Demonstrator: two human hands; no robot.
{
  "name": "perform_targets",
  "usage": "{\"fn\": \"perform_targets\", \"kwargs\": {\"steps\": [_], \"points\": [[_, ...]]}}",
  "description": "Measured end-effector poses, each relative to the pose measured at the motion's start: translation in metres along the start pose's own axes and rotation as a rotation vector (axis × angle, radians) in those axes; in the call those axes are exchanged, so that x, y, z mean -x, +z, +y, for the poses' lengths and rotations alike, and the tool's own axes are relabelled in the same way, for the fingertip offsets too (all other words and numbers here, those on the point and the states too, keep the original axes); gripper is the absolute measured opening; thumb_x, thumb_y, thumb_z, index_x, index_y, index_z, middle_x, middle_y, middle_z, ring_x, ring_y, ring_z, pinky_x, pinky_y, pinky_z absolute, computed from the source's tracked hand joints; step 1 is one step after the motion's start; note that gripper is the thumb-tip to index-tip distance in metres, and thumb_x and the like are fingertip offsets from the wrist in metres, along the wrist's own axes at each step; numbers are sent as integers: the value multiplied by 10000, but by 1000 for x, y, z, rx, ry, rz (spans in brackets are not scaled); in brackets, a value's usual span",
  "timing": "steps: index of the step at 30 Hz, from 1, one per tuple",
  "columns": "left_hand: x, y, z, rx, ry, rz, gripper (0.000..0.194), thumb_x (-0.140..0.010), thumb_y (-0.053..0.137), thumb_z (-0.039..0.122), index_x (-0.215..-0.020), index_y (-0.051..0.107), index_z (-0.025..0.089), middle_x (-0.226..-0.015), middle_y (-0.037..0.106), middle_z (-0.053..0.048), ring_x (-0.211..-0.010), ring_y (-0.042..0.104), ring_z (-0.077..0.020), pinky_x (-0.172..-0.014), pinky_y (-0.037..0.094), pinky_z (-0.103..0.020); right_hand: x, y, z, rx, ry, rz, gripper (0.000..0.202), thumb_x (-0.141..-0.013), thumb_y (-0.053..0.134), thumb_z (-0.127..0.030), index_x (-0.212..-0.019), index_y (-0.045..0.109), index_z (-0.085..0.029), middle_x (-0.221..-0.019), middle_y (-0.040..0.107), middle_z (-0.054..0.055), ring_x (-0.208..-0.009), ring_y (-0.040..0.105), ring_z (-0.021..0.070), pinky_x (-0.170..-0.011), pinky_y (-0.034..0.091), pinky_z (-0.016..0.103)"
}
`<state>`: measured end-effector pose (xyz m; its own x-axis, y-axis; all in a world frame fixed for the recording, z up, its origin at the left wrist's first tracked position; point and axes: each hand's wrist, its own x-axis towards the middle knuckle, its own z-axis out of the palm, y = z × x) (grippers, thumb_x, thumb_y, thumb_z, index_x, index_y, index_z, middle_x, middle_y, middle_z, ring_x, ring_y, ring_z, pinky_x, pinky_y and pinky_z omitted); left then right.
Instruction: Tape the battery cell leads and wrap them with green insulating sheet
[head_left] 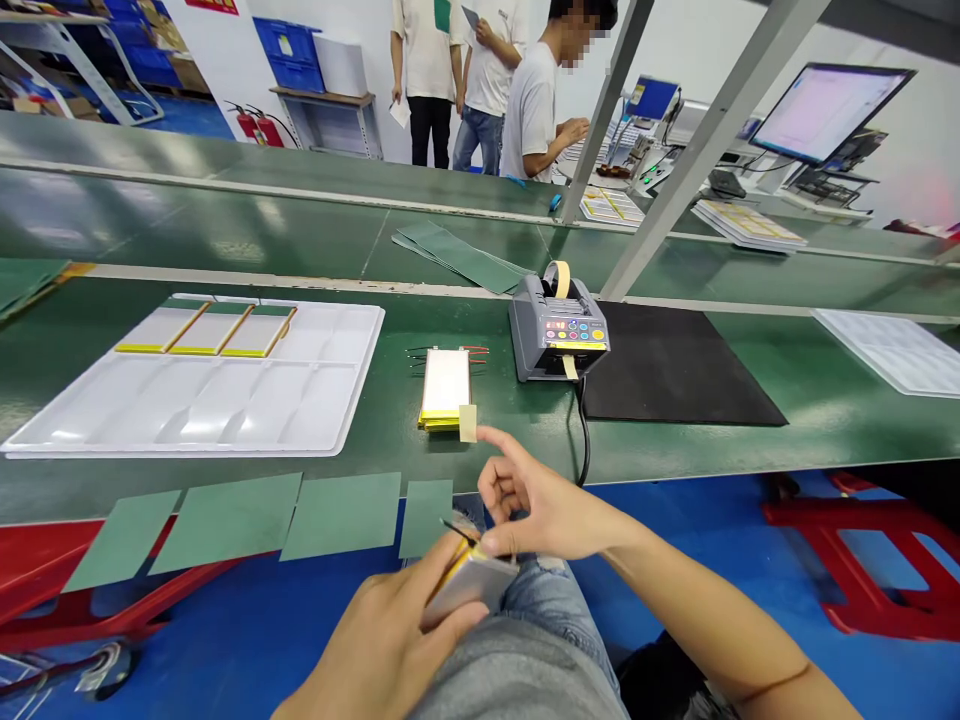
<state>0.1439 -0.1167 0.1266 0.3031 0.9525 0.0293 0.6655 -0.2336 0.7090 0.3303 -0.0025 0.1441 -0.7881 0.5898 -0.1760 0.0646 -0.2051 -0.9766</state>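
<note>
My left hand is wrapped round a silver battery pack with a yellow edge and a dark wire, low in front of my lap. The thumb of my right hand touches the pack's upper edge. Its index finger stretches out with a piece of beige tape at its tip; the other fingers are curled. Beyond the tape, a stack of white-faced cells with red and black wires lies on the green bench.
A tape dispenser stands by a black mat. On the left lies a white tray with several cells. Green sheets overhang the front edge. Metal posts rise at the right. Several people are behind the bench.
</note>
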Motion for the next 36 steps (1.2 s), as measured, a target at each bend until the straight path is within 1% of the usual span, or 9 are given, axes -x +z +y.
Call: {"fn": "perform_targets", "kwargs": {"steps": [3, 5, 7, 11, 13, 16, 25, 30, 36], "points": [[-6, -7, 3, 241, -303, -81, 466, -817, 592, 341, -1248, 423, 282, -863, 710, 51, -717, 665, -153, -644, 513, -218, -3, -11, -12, 154, -150, 103, 674, -700, 736, -184, -1265, 374, -257, -931, 501, -13, -725, 518, 87, -691, 447, 261], [-10, -14, 4, 443, -356, -128, 498, -792, 624, 343, -1250, 450, 258, -962, 695, 25, -868, 647, -173, -754, 504, -235, -2, -20, -26, 248, -241, 164, 380, -748, 693, -202, -1086, 520, -191, -917, 546, 7, -759, 529, 100, -734, 444, 269], [-13, -22, 5, 637, -365, -207, 523, -781, 642, 367, -1255, 459, 239, -975, 685, 13, -939, 623, -186, -798, 491, -246, 3, -28, -37, 299, -223, 129, 143, -797, 645, -238, -885, 571, -153, -796, 582, 5, -699, 536, 98, -683, 448, 251], [-16, -35, 9, 776, -390, -310, 591, -759, 678, 378, -1284, 456, 221, -1049, 679, -10, -958, 608, -192, -818, 480, -255, 12, -31, -45, 331, 8, -213, 196, -827, 604, -298, -720, 540, -147, -576, 532, -37, -515, 493, 73, -503, 397, 196], [-18, -39, 11, 750, -398, -335, 599, -757, 684, 364, -1293, 457, 222, -1078, 678, -15, -971, 607, -198, -822, 479, -257, 13, -29, -44, 412, 28, -326, 213, -813, 618, -296, -688, 528, -149, -553, 492, -55, -498, 435, 56, -485, 356, 179], [-19, -40, 11, 708, -390, -377, 613, -763, 683, 334, -1317, 438, 244, -1125, 669, -9, -995, 608, -200, -835, 481, -259, 12, -25, -43, 532, -17, -406, 237, -797, 632, -298, -659, 501, -157, -541, 434, -77, -489, 357, 41, -467, 314, 163], [-18, -36, 7, 624, -323, -345, 593, -774, 671, 304, -1320, 441, 294, -1206, 632, 23, -966, 609, -173, -851, 481, -245, 11, -18, -42, 718, -47, -373, 244, -761, 665, -295, -648, 492, -166, -511, 412, -96, -461, 357, 28, -437, 286, 139], [-22, -43, 16, 531, -394, -369, 623, -769, 657, 343, -1334, 424, 223, -1103, 681, -20, -974, 623, -211, -852, 495, -289, 10, -16, -43, 777, -17, -336, 248, -765, 649, -313, -643, 490, -167, -506, 421, -93, -460, 371, 35, -441, 285, 151], [-18, -36, 16, 444, -432, -273, 554, -761, 636, 326, -1277, 464, 223, -970, 716, 3, -906, 653, -210, -782, 521, -275, 12, -10, -43, 947, 23, -232, 229, -717, 656, -349, -675, 504, -182, -502, 480, -85, -455, 419, 58, -456, 292, 187]]}}
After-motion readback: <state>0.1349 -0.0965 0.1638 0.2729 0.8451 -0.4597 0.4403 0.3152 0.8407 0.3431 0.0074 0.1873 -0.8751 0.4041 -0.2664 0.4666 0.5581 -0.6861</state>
